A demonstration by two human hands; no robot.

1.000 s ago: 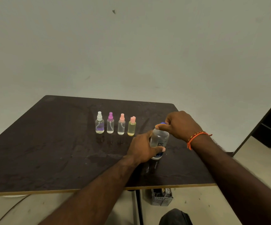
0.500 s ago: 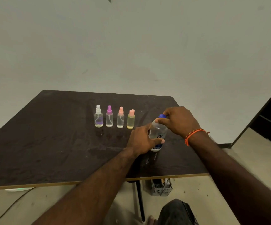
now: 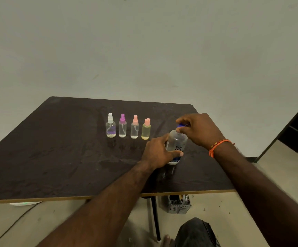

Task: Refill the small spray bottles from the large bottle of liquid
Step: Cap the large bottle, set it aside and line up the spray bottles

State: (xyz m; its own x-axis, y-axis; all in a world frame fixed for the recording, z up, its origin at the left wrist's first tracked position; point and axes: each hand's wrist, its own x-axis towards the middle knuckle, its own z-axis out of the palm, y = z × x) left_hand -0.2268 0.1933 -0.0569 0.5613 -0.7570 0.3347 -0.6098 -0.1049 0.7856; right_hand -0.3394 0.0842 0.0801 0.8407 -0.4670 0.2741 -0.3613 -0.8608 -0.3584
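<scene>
Both hands were on the large bottle (image 3: 177, 145), which stood upright on the dark counter (image 3: 55, 157) near its right front part. The left hand (image 3: 159, 152) was wrapped around the lower body, thumb across the label, evidently to brace the bottle against turning or tipping. The right hand (image 3: 198, 131) came down from above with its fingertips pinched on the blue cap (image 3: 181, 125), a hold that suited twisting or flipping it open; whether the cap was already loosened could not be told. An orange bracelet (image 3: 219, 145) sat on that wrist.

Four small spray bottles (image 3: 128, 128) stood in a tidy row to the left and slightly behind, well apart from the hands: white-topped, purple-topped, pink-topped, and a yellowish one with a pink cap. All had tops on and seemed only partly full, so refilling looked not yet begun. Lined up close together, they would probably be easy to reach one after another.
</scene>
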